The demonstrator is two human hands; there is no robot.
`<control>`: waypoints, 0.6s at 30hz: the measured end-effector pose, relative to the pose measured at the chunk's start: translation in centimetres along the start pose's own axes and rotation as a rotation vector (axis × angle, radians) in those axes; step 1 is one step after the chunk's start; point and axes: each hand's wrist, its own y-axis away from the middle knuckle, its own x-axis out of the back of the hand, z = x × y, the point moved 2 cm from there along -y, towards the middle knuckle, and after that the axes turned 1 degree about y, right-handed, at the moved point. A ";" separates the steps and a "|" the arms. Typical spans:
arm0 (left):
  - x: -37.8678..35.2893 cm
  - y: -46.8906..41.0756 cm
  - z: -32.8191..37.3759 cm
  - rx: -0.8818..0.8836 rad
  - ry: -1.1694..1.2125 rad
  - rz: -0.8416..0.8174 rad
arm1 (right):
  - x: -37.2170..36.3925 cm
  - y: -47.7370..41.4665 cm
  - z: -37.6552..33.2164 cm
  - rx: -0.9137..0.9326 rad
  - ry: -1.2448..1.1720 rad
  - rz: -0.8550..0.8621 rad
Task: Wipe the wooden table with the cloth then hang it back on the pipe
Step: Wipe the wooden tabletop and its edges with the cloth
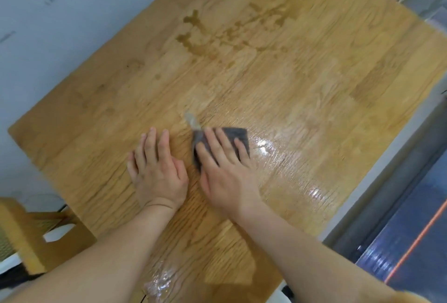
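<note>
A light wooden table (302,80) fills most of the view, with brownish wet streaks (229,29) toward its far side and shiny wet patches to the right of my hands. A small dark grey folded cloth (238,134) lies flat on the table near the middle. My right hand (225,169) presses flat on the cloth with fingers spread. Just left of it, my left hand (157,169) rests palm down on bare wood, holding nothing. The pipe is not in view.
A wooden chair (36,232) stands at the table's near left corner. A pale wall (60,24) runs along the table's left edge. On the right, past the table edge, a grey ledge and a dark glass surface (411,230) with an orange line.
</note>
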 end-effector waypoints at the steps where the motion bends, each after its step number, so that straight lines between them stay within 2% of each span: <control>1: 0.0 0.1 0.1 -0.004 0.003 -0.003 | 0.5 1.3 1.1 0.113 -0.009 -0.047; 2: 0.1 0.1 0.1 -0.008 0.005 -0.007 | 1.2 1.7 3.2 0.171 -0.004 -0.074; 3: 0.1 0.0 0.1 -0.006 0.007 -0.012 | 1.9 1.4 5.7 0.153 0.030 -0.054; 4: 0.0 -0.1 0.1 -0.001 0.009 -0.020 | 2.7 0.5 8.4 0.044 0.072 -0.013; 7: 0.0 -0.2 0.0 0.004 0.006 -0.044 | 5.1 -4.1 14.0 -0.598 0.106 0.126; 8: 0.0 -0.2 0.0 0.007 0.004 -0.047 | 5.1 -5.4 13.7 -0.731 0.087 0.163; 9: 0.0 -0.3 -0.1 0.010 0.004 -0.051 | 4.5 -6.3 12.3 -0.783 0.070 0.180; 11: 0.0 -0.4 -0.2 0.009 0.006 -0.058 | 2.2 -6.8 7.1 -0.672 0.058 0.182; 14: 0.2 -0.2 -0.2 0.013 0.051 -0.061 | -1.1 -3.9 -2.4 -0.233 0.032 0.085; 16: 0.9 -0.1 -1.0 -0.044 0.100 -0.094 | -0.8 -1.4 -2.7 0.047 0.033 -0.043; 18: 1.4 -0.8 -3.5 -0.201 0.071 -0.180 | 0.5 0.3 1.4 0.239 0.117 -0.100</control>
